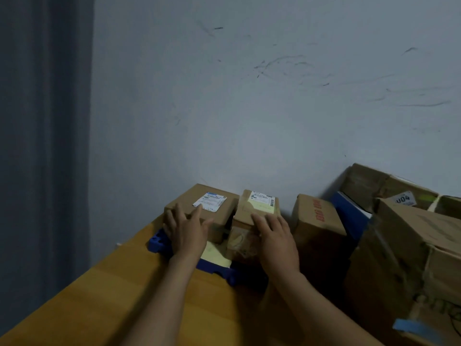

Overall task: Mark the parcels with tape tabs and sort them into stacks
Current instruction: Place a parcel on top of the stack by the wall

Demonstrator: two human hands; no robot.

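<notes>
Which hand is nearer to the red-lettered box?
Right. The right hand rests on the small parcel beside the red-lettered box; the left hand lies on the wider parcel, farther left.

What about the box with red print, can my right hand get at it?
Probably yes. The right hand rests on the small parcel, and the red-print box stands just right of it, top bare, with nothing between them.

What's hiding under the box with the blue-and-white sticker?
A blue tray pokes out beneath the box, with a pale yellow sheet lying on it. The left hand and the box cover the rest, so anything else underneath cannot be seen.
</notes>
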